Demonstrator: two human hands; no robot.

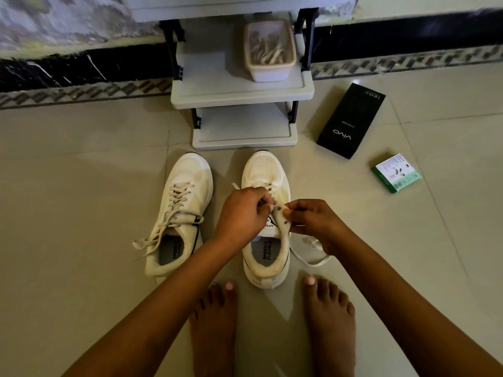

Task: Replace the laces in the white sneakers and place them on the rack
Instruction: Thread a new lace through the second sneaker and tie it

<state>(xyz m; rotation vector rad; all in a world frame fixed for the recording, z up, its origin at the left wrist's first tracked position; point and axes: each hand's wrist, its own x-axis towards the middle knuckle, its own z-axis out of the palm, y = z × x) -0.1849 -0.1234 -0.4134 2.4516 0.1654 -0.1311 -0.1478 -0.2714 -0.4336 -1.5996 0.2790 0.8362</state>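
Two white sneakers stand on the tiled floor in front of a grey rack (242, 89). The left sneaker (181, 213) is laced, its lace ends loose. Over the right sneaker (265, 172) both my hands work at the eyelets. My left hand (242, 210) pinches the lace near the tongue. My right hand (313, 221) pinches the sneaker's eyelet flap, which is pulled up. A loose white lace (310, 257) trails on the floor to the right of that shoe, under my right hand.
A clear plastic tub (269, 50) holding several laces sits on the rack's middle shelf. A black phone box (351, 121) and a small green-and-white box (396, 172) lie on the floor at the right. My bare feet (215, 330) stand just behind the shoes.
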